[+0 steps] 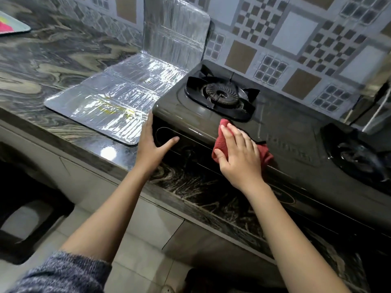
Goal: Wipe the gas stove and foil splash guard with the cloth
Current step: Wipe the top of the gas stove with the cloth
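1. The dark grey two-burner gas stove (281, 132) sits on a marbled dark stone countertop (42, 66), its back close to a wall of patterned grey and brown tiles (296, 39).
2. The right hand (239, 153) lies palm down with fingers spread over a crumpled red cloth (220, 144), pressing it flat onto the stove's top near the front edge, between the two burners.
3. The left hand (151, 142) is open, fingers together and thumb stretched out to the side; it braces against the stove's left front corner, the thumb reaching across the dark front panel.
4. The silver crinkled foil splash guard (118, 98) lies just left of the stove, most of its panels flat on the countertop and the last one standing upright against the wall (yellowish streaks show on the flat part).
5. The black left burner grate (222, 94) is just behind the cloth; the right burner (357, 155) sits near the frame's edge.
6. A grey knitted sleeve (59, 273) covers the left upper arm.
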